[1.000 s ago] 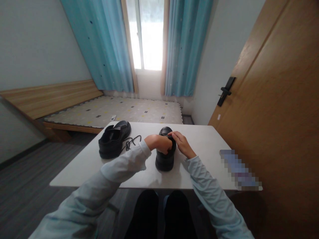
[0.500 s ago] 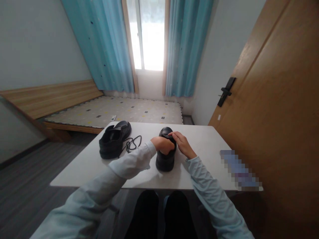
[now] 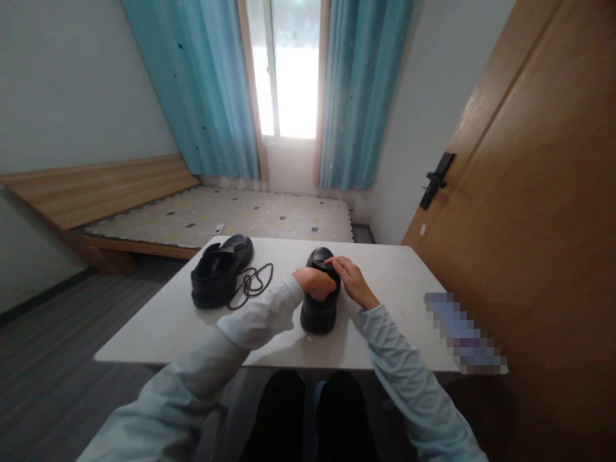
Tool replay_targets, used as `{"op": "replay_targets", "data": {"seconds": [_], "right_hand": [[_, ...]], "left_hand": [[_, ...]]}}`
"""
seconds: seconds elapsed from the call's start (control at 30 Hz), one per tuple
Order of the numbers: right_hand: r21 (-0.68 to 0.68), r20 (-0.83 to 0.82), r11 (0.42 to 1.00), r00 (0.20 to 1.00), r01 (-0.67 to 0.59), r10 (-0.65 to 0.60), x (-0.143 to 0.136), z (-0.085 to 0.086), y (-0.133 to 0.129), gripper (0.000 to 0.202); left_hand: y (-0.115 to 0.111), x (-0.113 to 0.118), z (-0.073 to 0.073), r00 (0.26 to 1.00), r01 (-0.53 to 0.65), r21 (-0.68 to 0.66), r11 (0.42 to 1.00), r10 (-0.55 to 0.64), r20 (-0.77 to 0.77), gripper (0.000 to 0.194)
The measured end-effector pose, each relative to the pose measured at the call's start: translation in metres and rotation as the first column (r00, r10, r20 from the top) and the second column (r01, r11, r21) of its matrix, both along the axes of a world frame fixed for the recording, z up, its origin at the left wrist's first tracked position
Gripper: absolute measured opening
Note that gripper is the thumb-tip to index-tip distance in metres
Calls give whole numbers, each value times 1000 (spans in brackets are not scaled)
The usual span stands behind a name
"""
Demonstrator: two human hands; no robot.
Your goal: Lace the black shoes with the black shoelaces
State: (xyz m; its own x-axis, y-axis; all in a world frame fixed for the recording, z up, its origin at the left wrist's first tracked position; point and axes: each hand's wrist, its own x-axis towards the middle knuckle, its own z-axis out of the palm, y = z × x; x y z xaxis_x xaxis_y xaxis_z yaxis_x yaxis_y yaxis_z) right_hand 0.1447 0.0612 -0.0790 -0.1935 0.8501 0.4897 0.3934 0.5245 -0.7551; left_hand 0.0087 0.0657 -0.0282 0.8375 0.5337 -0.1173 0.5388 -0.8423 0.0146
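Observation:
A black shoe (image 3: 318, 317) stands on the white table with its heel toward me and its toe pointing away. My left hand (image 3: 315, 282) reaches down into the shoe's opening, and its fingers are hidden inside. From the right side, my right hand (image 3: 353, 281) grips the upper near the tongue, its fingers close together and their tips at the throat of the shoe. A second black shoe (image 3: 214, 282) sits to the left, its opening spread wide. Beside that shoe lies a loose dark shoelace (image 3: 250, 282) in loops.
The white table (image 3: 385, 276) carries both shoes. A blurred, pixelated flat item (image 3: 462, 333) lies at its right edge. Beyond the table is a bed (image 3: 269, 208) with a small white object on it. A wooden door (image 3: 539, 224) stands at the right.
My left forearm has shifted slightly right, so more of the shoelace shows. Both hands keep their places at the shoe.

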Motion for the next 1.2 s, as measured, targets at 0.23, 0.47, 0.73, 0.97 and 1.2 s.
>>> {"op": "replay_targets", "data": {"seconds": [0.23,0.47,0.73,0.97,1.2], "right_hand": [[65,40,998,999,24,-26,-2,1,0,31],[166,129,985,990,41,-63,-6,3,-3,21],[195,136,979,987,62,-90,-4,2,-2,15],[181,125,982,990,47,-70,-3,1,-2,16],[177,128,983,989,50,-73,-3,1,-3,17]], "left_hand": [[-20,-5,17,960,104,21,994,-95,-262,22],[-22,-10,7,986,115,83,990,-103,-133,21],[-35,-28,22,984,-66,140,988,41,175,26],[-25,-68,51,670,-677,76,732,570,476,32],[3,-112,8,499,-867,146,477,833,241,33]]}}
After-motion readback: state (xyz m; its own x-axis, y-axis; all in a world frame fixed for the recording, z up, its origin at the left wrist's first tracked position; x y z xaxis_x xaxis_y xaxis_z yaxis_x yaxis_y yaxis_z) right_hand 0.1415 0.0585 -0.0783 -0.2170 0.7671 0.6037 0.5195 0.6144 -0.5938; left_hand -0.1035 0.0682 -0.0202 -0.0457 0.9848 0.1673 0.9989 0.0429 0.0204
